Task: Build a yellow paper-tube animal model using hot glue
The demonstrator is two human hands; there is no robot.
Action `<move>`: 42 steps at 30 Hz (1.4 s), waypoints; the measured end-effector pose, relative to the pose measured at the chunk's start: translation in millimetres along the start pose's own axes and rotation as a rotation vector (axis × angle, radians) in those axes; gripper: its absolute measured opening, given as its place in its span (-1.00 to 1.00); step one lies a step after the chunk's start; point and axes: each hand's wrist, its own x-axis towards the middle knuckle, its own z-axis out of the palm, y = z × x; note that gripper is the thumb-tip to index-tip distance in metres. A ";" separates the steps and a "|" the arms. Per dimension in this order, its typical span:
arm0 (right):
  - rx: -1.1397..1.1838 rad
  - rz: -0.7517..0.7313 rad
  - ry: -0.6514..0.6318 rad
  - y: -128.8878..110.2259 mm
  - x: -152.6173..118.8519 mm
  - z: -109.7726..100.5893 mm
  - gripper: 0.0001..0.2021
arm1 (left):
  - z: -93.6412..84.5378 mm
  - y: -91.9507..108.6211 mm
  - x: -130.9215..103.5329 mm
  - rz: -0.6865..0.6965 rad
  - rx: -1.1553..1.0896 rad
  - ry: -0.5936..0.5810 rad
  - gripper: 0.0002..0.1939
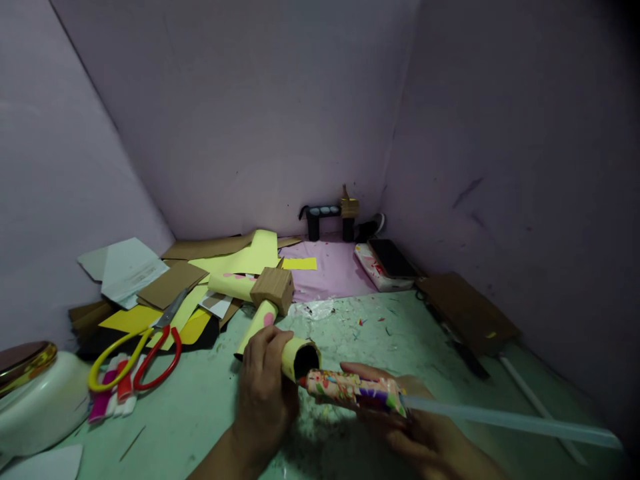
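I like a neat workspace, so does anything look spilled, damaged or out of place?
Tiny coloured scraps litter the green tabletop beyond the right hand, as if not swept up, and dark smudges stand out on the otherwise plain wall at right. Nothing looks clearly broken.

We see a pale yellow tube (pixel 289 357), a glue gun (pixel 353 389) in a multicoloured pattern, a brown block (pixel 270 289), red-and-yellow scissors (pixel 163 325), a green surface (pixel 360 343) and purplish walls (pixel 275 120).

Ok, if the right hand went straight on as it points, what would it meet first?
Likely the open-ended pale yellow tube in the left hand; the glue gun looks close to touching it, though depth is unclear.
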 end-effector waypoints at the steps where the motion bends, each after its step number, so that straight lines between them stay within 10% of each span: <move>1: -0.021 0.003 -0.001 -2.0 0.5 -0.6 -0.48 | -0.7 0.3 0.6 0.007 0.004 -0.002 -0.63; 34: 0.017 -0.001 0.119 -10.6 9.1 -0.9 -0.71 | -3.1 4.0 2.4 0.085 -0.055 -0.004 -0.61; 42: 0.283 0.005 0.366 -17.6 36.0 -24.7 -0.73 | -32.0 3.2 14.4 -0.505 -0.391 0.005 -0.51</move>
